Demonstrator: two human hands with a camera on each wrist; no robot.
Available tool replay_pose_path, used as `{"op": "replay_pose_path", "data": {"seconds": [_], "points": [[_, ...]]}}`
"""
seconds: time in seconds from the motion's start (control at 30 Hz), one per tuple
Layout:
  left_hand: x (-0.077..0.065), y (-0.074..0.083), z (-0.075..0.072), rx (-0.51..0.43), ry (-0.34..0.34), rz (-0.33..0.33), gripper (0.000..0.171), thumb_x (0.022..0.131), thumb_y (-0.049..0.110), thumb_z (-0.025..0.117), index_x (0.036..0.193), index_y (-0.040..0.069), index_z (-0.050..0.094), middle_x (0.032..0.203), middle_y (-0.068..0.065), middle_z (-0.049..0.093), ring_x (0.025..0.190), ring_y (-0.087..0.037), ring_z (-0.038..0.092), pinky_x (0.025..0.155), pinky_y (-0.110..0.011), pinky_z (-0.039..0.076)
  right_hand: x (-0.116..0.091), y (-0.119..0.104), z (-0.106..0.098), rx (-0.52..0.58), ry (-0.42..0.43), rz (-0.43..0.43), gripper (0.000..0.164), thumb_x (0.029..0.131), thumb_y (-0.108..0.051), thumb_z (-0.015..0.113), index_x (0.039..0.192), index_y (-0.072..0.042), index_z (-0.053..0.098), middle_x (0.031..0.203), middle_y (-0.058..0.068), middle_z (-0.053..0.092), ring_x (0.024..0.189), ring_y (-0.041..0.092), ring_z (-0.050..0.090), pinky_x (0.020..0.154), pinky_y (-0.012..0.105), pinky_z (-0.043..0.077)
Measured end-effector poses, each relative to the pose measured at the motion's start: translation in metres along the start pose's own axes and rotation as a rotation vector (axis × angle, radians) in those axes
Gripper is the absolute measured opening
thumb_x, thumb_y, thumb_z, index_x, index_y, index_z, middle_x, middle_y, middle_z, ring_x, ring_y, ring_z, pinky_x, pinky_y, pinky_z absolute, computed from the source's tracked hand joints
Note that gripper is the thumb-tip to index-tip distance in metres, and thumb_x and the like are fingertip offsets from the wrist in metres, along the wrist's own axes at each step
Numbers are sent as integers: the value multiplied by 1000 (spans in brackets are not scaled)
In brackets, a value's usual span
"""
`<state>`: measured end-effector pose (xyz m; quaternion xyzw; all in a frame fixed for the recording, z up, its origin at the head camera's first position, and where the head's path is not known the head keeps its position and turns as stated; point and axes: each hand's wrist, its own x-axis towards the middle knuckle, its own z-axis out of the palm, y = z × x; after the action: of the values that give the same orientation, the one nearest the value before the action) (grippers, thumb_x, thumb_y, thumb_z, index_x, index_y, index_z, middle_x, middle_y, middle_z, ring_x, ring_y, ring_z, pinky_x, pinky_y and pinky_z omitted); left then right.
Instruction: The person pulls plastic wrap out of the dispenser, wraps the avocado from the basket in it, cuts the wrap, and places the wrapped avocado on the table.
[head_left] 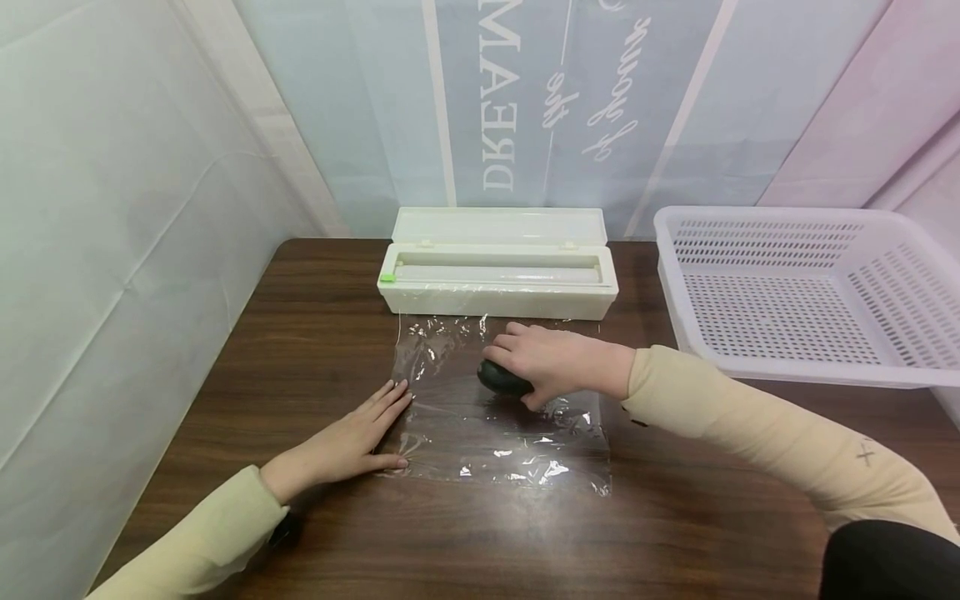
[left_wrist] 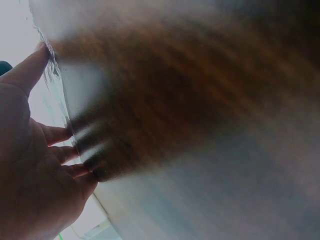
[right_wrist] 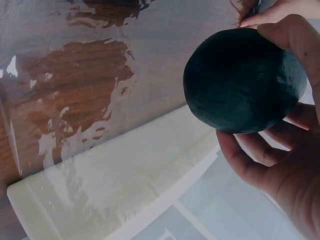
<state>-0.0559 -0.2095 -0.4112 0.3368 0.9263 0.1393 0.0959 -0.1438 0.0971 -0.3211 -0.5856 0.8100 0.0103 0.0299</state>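
Observation:
A sheet of clear plastic wrap (head_left: 480,433) lies spread on the dark wooden table, running out from the white wrap dispenser (head_left: 495,300). My right hand (head_left: 551,358) grips a dark green avocado (head_left: 501,380) over the middle of the sheet. In the right wrist view, thumb and fingers curl round the avocado (right_wrist: 240,80); whether it touches the wrap cannot be told. My left hand (head_left: 348,437) rests at the sheet's left edge, fingers extended and fingertips on the film. The left wrist view shows that hand (left_wrist: 45,150) with its fingertips along the wrap's edge.
Behind the wrap, the dispenser stands with its lid (head_left: 498,225) raised, a roll (head_left: 495,273) inside and a green slider (head_left: 387,277) at its left end. A white perforated plastic basket (head_left: 697,333) sits at the right. Printed cloth hangs behind the table (head_left: 300,333).

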Motion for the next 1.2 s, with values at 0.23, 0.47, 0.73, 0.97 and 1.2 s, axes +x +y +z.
{"op": "replay_pose_path", "data": {"seconds": [0.23,0.47,0.73,0.97,1.2], "points": [[0,0,0,-6,-14,-8,86,83,52,57,141,-2,25,149,-18,17,136,-34,13,108,-46,23,4,-2,6,5,-15,6,72,59,-29,77,117,3,50,105,11,54,91,24,48,76,34,50],[0,0,0,-3,-13,-12,86,83,52,57,141,-2,26,149,-17,17,136,-34,13,107,-46,24,8,-7,10,37,-57,26,71,61,-30,77,117,4,50,100,9,55,87,21,48,74,33,49],[0,0,1,5,7,1,85,82,50,59,141,-3,27,148,-18,19,136,-35,15,107,-46,25,13,-13,13,69,-101,37,72,63,-31,76,119,4,49,104,10,56,91,22,49,80,34,50],[-1,-1,1,8,18,8,85,82,51,59,140,-3,28,148,-19,20,136,-35,16,107,-46,26,18,-17,18,66,-129,30,72,65,-34,75,121,4,48,105,10,56,95,23,51,93,36,44],[0,-1,2,6,27,16,84,82,50,60,140,-3,29,148,-18,20,135,-35,17,106,-46,26,21,-19,23,117,-119,53,64,63,-31,75,113,-1,47,102,8,58,90,20,51,84,33,48]]}}
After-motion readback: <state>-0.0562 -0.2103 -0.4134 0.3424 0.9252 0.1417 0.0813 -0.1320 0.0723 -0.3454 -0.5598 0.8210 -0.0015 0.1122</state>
